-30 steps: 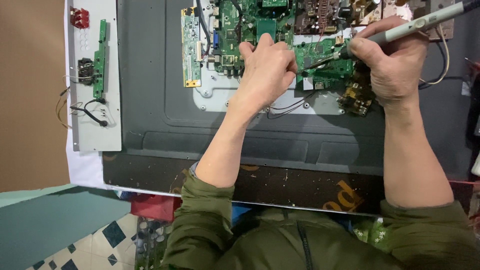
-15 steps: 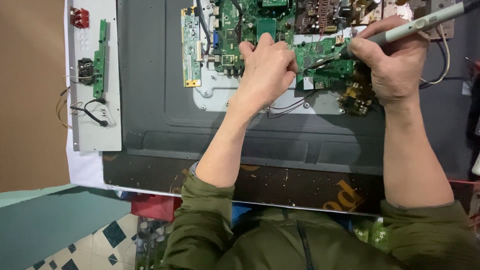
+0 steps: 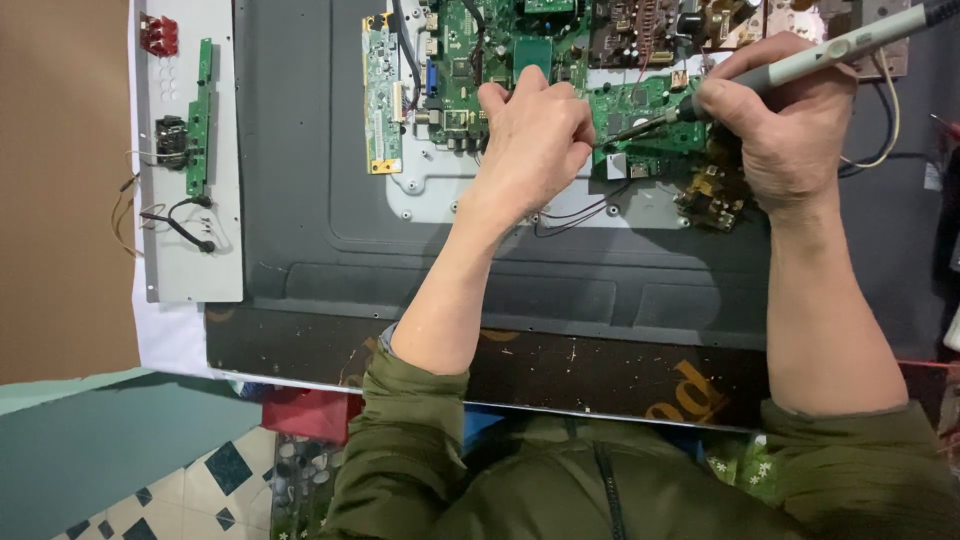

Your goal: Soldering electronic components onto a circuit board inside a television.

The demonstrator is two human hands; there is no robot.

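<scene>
A dark grey panel back (image 3: pixel 330 200) lies flat with green circuit boards (image 3: pixel 470 60) mounted on a pale metal plate at its top. My right hand (image 3: pixel 790 130) grips a grey soldering iron (image 3: pixel 830 45) like a pen, its metal tip (image 3: pixel 625 130) touching a green board. My left hand (image 3: pixel 535 135) rests curled on the boards just left of the tip, fingers pressed down; whatever is beneath them is hidden. Thin wires (image 3: pixel 575 215) loop below the boards.
A light grey strip (image 3: pixel 225 200) at the left carries a narrow green board (image 3: pixel 200 115), a red connector (image 3: pixel 158 33) and black wires (image 3: pixel 180 225). A narrow pale-green board (image 3: pixel 380 90) edges the main boards. Brown surface far left; tiled floor and a teal sheet (image 3: pixel 90 440) below.
</scene>
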